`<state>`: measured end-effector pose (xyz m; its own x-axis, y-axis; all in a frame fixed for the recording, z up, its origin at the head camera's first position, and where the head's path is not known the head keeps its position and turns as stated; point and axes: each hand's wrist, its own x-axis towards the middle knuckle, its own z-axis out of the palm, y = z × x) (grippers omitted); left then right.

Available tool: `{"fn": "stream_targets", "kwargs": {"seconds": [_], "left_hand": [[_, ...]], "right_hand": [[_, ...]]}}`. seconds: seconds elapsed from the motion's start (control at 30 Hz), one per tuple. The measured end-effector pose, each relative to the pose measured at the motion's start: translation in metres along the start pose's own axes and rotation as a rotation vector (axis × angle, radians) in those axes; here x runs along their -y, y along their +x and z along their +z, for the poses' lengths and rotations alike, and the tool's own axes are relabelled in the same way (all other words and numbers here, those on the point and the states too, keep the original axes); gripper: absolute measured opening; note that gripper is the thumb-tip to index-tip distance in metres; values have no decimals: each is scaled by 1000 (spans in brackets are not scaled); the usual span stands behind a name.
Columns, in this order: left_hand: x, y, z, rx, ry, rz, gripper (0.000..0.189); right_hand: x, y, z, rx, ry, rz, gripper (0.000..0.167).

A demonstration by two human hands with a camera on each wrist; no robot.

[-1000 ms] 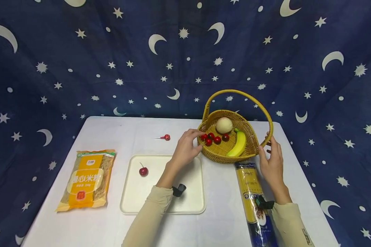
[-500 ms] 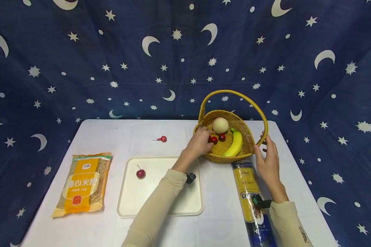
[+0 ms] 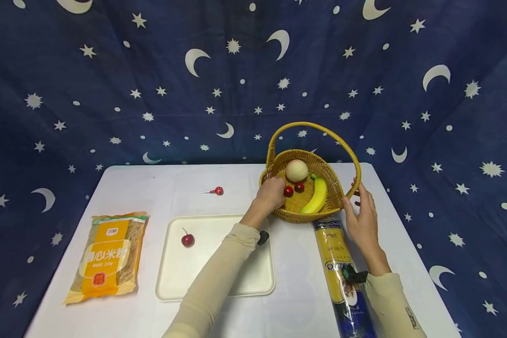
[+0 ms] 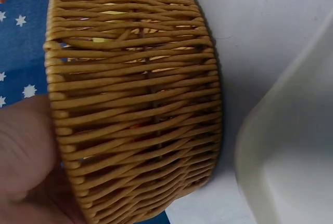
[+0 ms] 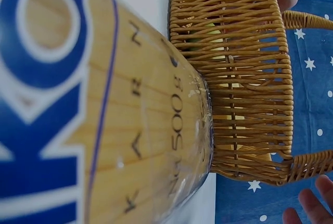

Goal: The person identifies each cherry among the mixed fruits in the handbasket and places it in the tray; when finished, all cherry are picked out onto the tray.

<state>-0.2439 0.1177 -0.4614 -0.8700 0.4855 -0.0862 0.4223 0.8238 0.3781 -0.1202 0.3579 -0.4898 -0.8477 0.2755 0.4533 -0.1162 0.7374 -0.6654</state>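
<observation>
My left hand (image 3: 272, 192) reaches over the near-left rim of a yellow wicker basket (image 3: 300, 217), its fingers hidden inside. Beside it in the basket lie two dark red cherries (image 3: 293, 189), a pale peach (image 3: 297, 171) and a yellow banana (image 3: 316, 195). In the left wrist view, the base of the thumb (image 4: 26, 146) is next to the woven wall. My right hand (image 3: 362, 225) holds the basket's right side at the foot of its handle (image 3: 355, 169), thumb in front and fingers behind. In the right wrist view, fingertips (image 5: 312, 206) show by the handle.
A white tray (image 3: 169, 263) with one stemmed cherry (image 3: 188, 240) lies under the left forearm. Behind it is a red lollipop (image 3: 218, 190). An orange noodle packet (image 3: 105, 258) lies at left. A long pasta pack (image 3: 335, 263) lies below the basket, beside the right forearm.
My left hand has moved from the basket's left rim down into it, over the leftmost cherries, which are now hidden. My right hand stays at the handle. The whole view has shifted slightly.
</observation>
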Motion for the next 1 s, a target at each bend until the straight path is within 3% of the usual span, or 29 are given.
{"fn": "stream_targets", "kwargs": {"seconds": [0.23,0.5,0.7,1.0], "left_hand": [[-4,7,7,8,41,-25,6],[-10,11,16,53,3,-71,11],[-11,10,13,48,-27,-83,5],[-10,7,7,2,-160,-12,5]], "right_hand": [[-1,1,2,7,5,1,63],[-3,1,2,10,12,7,63],[-4,1,2,10,15,1,63],[-4,0,2,8,19,3,64]]}}
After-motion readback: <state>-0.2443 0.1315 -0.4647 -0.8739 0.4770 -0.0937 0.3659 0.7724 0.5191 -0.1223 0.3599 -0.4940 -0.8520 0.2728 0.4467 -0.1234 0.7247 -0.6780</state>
